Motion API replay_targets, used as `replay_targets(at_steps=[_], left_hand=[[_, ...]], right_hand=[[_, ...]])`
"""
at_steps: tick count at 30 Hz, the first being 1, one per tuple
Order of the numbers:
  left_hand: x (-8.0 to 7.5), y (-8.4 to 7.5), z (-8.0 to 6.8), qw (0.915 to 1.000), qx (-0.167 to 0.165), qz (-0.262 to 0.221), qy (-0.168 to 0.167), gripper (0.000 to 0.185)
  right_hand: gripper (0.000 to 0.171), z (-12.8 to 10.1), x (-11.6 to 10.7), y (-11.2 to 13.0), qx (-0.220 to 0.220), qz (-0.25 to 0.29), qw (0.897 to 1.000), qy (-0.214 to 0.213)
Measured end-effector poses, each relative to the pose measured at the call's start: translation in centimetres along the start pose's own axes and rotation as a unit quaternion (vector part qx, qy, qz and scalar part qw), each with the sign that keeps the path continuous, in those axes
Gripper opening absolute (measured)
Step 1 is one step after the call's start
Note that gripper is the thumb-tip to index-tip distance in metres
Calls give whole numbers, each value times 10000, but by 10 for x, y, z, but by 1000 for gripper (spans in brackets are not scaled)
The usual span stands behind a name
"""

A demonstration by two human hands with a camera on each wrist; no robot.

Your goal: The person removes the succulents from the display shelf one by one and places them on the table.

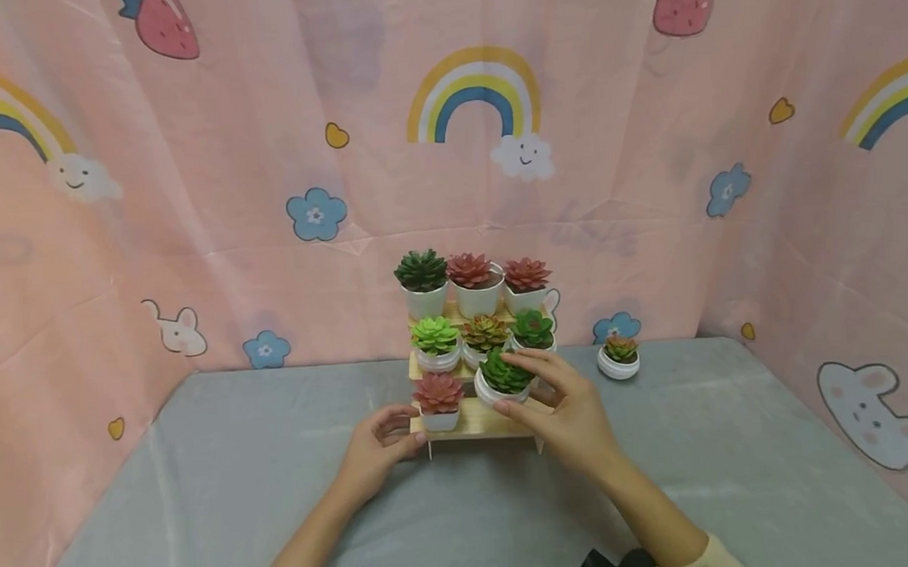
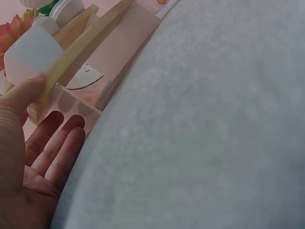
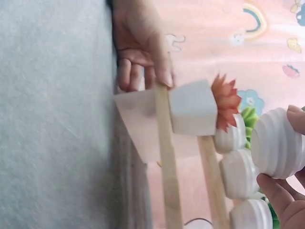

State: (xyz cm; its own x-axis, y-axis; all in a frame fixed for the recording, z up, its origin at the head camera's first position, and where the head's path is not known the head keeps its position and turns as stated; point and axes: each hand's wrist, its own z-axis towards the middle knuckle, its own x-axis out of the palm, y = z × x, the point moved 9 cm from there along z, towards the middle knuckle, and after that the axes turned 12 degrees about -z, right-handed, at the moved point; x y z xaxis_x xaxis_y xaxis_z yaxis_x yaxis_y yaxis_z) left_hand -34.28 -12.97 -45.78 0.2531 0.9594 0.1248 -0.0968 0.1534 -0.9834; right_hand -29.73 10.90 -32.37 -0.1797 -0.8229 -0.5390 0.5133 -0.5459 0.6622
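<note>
Right hand (image 1: 576, 406) | pinches potted succulent (image 1: 505, 378) between thumb, fingers | left hand (image 1: 376, 453), loose, touches shelf (image 1: 480, 423)

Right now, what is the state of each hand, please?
Left hand: closed, holding the wooden shelf at its left front corner.
Right hand: closed, holding a potted green succulent.

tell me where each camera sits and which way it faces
Head: worn on head, facing forward-down at the stand; left grip, right grip, forearms show.
Left wrist: on that wrist, facing the stand and grey tabletop; left grip shows.
Right wrist: on that wrist, facing the stand; both grips show, right holding a white ridged pot.
Shared: both wrist views show the reddish succulent and left thumb.
</note>
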Motion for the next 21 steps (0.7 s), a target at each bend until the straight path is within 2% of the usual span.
replay_targets(at_steps=[5,7,13,17,21], left_hand=[[-1,1,2,10000,-18,-59,-52,41],[0,3,2,9999,-41,-86,-53,41],[2,2,-1,9999,-36,48,-112,41],[1,3,-1,9998,-121,79,-121,41],[0,2,0,9998,-109,83,-124,41]], right_hand=[[53,4,-21,2,-134,-189,9994,-258],[54,5,-35,-1,-153,-447,9979,-442],[54,13,-76,-15,-108,-1156,9904,-752],[55,19,-98,-27,-111,-1269,9878,-896],[55,23,-114,-46,65,-1384,9846,-1069]])
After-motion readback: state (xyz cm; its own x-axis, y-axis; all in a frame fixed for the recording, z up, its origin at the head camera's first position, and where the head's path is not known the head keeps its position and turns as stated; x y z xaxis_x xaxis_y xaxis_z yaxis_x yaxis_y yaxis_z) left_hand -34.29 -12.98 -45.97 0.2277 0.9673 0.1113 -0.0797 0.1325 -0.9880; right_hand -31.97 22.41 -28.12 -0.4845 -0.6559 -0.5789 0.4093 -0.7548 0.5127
